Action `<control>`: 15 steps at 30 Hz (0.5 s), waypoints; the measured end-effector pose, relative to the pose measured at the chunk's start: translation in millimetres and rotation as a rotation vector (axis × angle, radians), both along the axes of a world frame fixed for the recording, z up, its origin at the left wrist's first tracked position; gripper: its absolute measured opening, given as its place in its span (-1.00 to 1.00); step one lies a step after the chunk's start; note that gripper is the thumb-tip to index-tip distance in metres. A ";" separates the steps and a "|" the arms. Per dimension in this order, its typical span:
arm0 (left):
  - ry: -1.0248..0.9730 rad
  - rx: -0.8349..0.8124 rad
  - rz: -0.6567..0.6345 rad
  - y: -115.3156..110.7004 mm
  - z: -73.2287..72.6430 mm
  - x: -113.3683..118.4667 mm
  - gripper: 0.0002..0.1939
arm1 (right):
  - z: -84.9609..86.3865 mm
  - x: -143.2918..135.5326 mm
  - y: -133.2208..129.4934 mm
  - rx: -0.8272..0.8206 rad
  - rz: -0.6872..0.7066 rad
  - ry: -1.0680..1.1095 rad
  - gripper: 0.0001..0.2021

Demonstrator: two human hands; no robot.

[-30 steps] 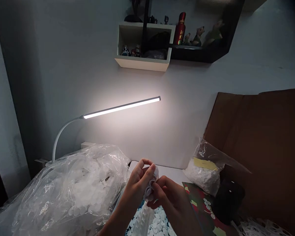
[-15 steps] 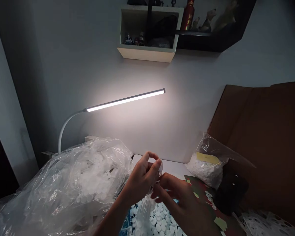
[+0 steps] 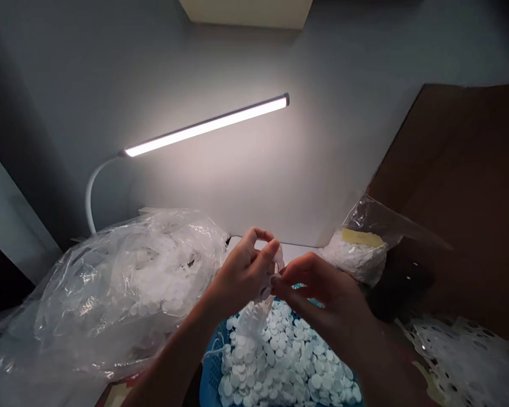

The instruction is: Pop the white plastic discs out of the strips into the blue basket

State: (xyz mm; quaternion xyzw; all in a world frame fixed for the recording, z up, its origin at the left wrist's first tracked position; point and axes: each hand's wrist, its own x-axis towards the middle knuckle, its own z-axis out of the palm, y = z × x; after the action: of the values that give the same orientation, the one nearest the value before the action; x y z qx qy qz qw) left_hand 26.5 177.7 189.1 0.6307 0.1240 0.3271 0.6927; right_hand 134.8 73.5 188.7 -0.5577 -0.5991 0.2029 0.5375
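My left hand (image 3: 251, 265) is closed, thumb against curled fingers, on a whitish strip of discs (image 3: 254, 325) that hangs down below it. My right hand (image 3: 322, 291) meets it from the right, with thumb and forefinger pinched on a small white disc (image 3: 275, 280) at the strip's upper part. Whether that disc is still joined to the strip I cannot tell. Beneath both hands sits a blue basket (image 3: 211, 376), heaped with loose white discs (image 3: 288, 362). A thin white cord (image 3: 215, 351) lies over the basket's left side.
At left bulges a large clear plastic bag (image 3: 110, 305) of white pieces. On the right are a smaller bag (image 3: 356, 260) with a yellow label, a dark object (image 3: 401, 288), punched white sheets (image 3: 466, 362) and brown cardboard (image 3: 458, 186). A lit lamp (image 3: 207, 125) hangs above.
The view has tilted downward, so more of the blue basket shows and the shelf has mostly left the top. Both hands stay close together at the strip; a white disc now shows at my right fingertips.
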 end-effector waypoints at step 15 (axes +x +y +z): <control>-0.103 -0.205 0.085 46.0 0.5 -4.9 -0.84 | -8.1 34.9 -10.9 -0.225 0.109 -0.625 -0.93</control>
State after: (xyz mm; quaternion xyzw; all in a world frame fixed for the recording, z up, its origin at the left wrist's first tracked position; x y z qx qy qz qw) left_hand 21.6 223.7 189.6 0.5332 0.1478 0.3738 0.7444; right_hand 169.7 62.6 180.5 -0.6159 -0.7377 0.1155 0.2513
